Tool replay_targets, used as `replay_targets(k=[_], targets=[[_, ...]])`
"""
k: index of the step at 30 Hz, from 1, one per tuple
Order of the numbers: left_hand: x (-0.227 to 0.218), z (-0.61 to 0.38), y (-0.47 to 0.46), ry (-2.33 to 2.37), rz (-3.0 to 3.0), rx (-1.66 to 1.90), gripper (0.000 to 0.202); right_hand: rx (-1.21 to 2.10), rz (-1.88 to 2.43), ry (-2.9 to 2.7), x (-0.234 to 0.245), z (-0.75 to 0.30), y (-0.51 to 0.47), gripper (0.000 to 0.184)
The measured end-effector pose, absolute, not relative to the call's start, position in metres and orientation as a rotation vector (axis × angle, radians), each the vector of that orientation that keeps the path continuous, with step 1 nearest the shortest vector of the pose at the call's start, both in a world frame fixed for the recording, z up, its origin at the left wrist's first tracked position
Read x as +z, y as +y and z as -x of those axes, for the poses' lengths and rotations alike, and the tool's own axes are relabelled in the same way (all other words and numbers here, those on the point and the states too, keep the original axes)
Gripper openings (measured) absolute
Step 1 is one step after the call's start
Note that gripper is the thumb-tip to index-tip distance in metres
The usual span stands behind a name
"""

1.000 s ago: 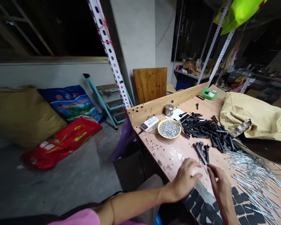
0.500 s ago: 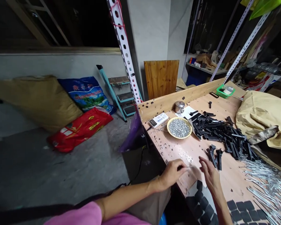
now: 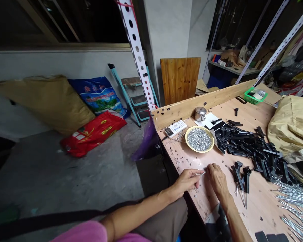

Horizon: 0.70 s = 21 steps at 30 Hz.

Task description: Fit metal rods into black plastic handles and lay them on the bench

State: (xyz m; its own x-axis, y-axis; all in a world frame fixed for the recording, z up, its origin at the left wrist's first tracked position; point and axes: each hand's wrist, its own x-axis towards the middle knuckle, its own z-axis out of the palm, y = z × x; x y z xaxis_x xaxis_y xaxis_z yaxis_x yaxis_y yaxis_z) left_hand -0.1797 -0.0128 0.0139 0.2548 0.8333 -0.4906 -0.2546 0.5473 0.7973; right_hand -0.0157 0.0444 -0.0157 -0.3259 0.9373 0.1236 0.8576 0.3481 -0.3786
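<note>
One rod juts from pinching left fingers toward right fingers, whose grip is hidden.

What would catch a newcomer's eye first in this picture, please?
Probably the bright red bag on the floor at the left, lying in front of a blue bag. On the table, the yellow bowl full of small shiny metal pieces and the heap of black parts to its right also stand out. Nearer the person, the left hand holds a thin metal rod, the right hand close beside it.
</note>
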Motion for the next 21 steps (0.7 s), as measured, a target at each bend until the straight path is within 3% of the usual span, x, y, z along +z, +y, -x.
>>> replay_targets(k=[4, 10, 21], targets=[[0.017, 0.18, -0.013, 1.003, -0.607, 0.775, 0.055, 0.5, 1.578, -2.067, -0.007, 0.016, 0.035, 0.008], [0.025, 0.172, -0.02, 0.925, -0.66, 0.759, 0.054, 1.012, 1.405, -1.171, 0.022, 0.02, -0.003, 0.033], [0.04, 0.161, -0.036, 0.792, -0.787, 0.773, 0.053, 0.872, 1.374, -1.073, 0.034, 0.011, -0.041, 0.037]])
